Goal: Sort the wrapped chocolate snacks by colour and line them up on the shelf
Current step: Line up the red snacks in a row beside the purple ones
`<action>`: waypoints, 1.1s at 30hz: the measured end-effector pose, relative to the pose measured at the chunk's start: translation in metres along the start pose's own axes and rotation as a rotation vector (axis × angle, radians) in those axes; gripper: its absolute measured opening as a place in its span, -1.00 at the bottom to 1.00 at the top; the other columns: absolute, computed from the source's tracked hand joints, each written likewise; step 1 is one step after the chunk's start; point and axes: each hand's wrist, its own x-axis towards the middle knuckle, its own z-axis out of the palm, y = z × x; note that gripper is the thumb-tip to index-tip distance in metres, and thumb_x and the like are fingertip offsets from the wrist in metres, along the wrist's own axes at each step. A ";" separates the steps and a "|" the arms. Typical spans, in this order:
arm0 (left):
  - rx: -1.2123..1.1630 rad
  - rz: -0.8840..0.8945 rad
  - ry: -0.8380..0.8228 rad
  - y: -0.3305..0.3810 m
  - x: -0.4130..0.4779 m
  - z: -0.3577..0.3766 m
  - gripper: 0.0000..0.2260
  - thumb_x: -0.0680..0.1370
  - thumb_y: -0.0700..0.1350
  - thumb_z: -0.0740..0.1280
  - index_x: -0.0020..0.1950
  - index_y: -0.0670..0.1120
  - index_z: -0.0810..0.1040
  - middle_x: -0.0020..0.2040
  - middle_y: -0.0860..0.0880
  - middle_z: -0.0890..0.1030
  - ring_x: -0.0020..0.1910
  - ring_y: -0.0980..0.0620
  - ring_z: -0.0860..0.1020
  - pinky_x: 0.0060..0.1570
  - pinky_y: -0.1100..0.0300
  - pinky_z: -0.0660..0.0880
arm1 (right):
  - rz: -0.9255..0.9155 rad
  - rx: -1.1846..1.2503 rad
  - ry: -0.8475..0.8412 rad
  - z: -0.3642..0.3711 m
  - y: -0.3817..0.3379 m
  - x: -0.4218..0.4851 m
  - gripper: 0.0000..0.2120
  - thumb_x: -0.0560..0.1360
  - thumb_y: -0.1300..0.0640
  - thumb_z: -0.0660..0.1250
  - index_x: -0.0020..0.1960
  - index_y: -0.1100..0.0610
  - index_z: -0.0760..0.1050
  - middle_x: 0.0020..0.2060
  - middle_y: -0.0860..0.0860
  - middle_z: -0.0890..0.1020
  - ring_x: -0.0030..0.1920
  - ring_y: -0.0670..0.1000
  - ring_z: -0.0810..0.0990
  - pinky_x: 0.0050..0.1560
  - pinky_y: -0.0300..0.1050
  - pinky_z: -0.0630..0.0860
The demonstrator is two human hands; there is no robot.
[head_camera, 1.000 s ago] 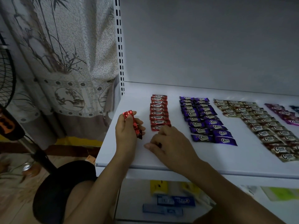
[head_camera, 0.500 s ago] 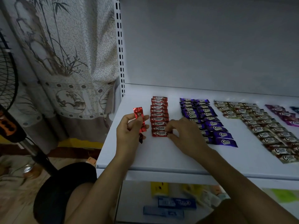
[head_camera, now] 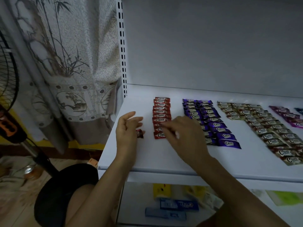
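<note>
A column of red Choco snacks (head_camera: 161,112) lies at the left of the white shelf (head_camera: 147,158). To its right lie two rows of purple snacks (head_camera: 211,122), then beige snacks (head_camera: 262,126) and magenta snacks (head_camera: 285,114). My left hand (head_camera: 127,130) hovers left of the red column with its upper fingers spread. A red snack (head_camera: 140,134) pokes out beside its palm, kept by the lower fingers. My right hand (head_camera: 182,133), blurred, reaches left over the near end of the red column with fingers stretched and lying on the lowest snacks.
A dark blue snack (head_camera: 299,110) shows at the right edge. The slotted shelf upright (head_camera: 122,46) and a patterned curtain (head_camera: 65,63) stand to the left, with a fan (head_camera: 9,122) beyond. Boxes (head_camera: 178,204) lie on the lower shelf.
My left hand spread its upper fingers and the red snack dropped lower in it. My right hand left the pinch at the column's end and stretched out over it.
</note>
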 end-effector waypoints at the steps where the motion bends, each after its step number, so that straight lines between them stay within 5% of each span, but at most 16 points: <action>1: -0.013 0.007 0.023 -0.001 0.001 0.000 -0.80 0.58 -0.29 0.24 0.06 0.01 0.48 -0.11 0.06 0.61 -0.17 0.12 0.56 -0.25 0.30 0.51 | -0.113 -0.157 -0.088 0.001 0.003 -0.010 -0.87 0.45 0.06 0.43 -0.04 0.07 0.66 -0.21 -0.01 0.63 -0.18 0.01 0.57 -0.15 -0.08 0.44; 4: 0.035 0.052 0.003 -0.003 0.001 -0.001 -0.66 0.54 -0.46 0.18 0.06 -0.02 0.42 -0.04 0.02 0.55 -0.12 0.20 0.57 -0.14 0.34 0.53 | -0.068 -0.018 -0.280 0.005 0.011 -0.034 -0.79 0.48 0.04 0.39 0.07 0.07 0.64 -0.10 0.01 0.62 -0.08 0.03 0.56 -0.10 -0.04 0.44; 8: 0.078 0.069 -0.058 -0.004 -0.001 -0.002 -0.62 0.56 -0.46 0.19 0.12 0.03 0.42 0.07 0.02 0.58 0.06 0.15 0.58 0.05 0.25 0.57 | 0.132 0.151 -0.077 -0.001 0.022 -0.036 -0.82 0.47 0.13 0.40 0.07 0.11 0.61 -0.12 -0.01 0.59 -0.08 -0.03 0.51 -0.02 -0.02 0.48; 11: 0.072 0.056 -0.069 -0.006 0.000 -0.003 -0.58 0.56 -0.47 0.18 0.16 0.05 0.41 0.15 0.02 0.57 0.15 0.13 0.56 0.08 0.23 0.57 | 0.212 0.041 -0.190 0.001 0.025 -0.037 -0.73 0.43 -0.03 0.43 0.06 0.08 0.61 -0.09 -0.03 0.54 -0.05 -0.07 0.45 0.04 -0.07 0.41; 16: 0.082 0.046 -0.094 -0.005 0.000 -0.002 -0.54 0.56 -0.49 0.12 0.14 0.07 0.41 0.25 -0.10 0.55 0.26 0.01 0.51 0.11 0.17 0.54 | 0.311 0.306 -0.237 -0.002 0.019 -0.032 -0.90 0.40 0.11 0.46 -0.17 -0.02 0.55 -0.25 -0.20 0.55 -0.12 -0.25 0.51 -0.11 -0.37 0.38; 21: 0.061 0.036 -0.096 -0.006 0.001 -0.002 -0.54 0.56 -0.51 0.10 0.12 0.06 0.43 0.16 -0.07 0.58 0.20 0.02 0.55 0.07 0.17 0.54 | 0.181 -0.072 -0.401 -0.004 0.021 -0.028 -0.75 0.47 -0.10 0.35 0.10 -0.06 0.56 0.00 -0.11 0.49 0.08 -0.08 0.38 0.04 -0.17 0.20; 24: 0.060 0.035 -0.117 -0.007 0.002 -0.002 -0.53 0.54 -0.53 0.08 0.09 0.04 0.44 0.05 -0.03 0.61 0.10 0.06 0.59 0.02 0.18 0.54 | 0.268 0.177 -0.425 -0.008 0.017 -0.021 -0.84 0.43 0.02 0.42 -0.02 0.00 0.52 -0.05 -0.12 0.53 0.02 -0.11 0.46 0.08 -0.18 0.37; 29: 0.034 0.023 -0.070 -0.007 0.002 -0.002 -0.59 0.58 -0.47 0.11 0.08 0.05 0.46 -0.03 0.02 0.65 0.02 0.08 0.63 -0.07 0.21 0.55 | 0.490 0.701 -0.247 -0.018 0.012 -0.011 -0.92 0.41 0.23 0.45 -0.16 0.08 0.59 -0.32 -0.08 0.64 -0.33 -0.24 0.54 -0.32 -0.44 0.46; 33: -0.006 -0.014 -0.049 -0.004 0.001 -0.002 -0.64 0.60 -0.41 0.08 0.08 0.02 0.47 -0.02 0.03 0.65 0.04 0.04 0.64 -0.17 0.24 0.55 | 0.518 0.717 -0.230 -0.022 0.017 0.003 -0.93 0.46 0.24 0.38 -0.06 0.14 0.60 -0.19 -0.04 0.68 -0.19 -0.14 0.63 -0.21 -0.38 0.50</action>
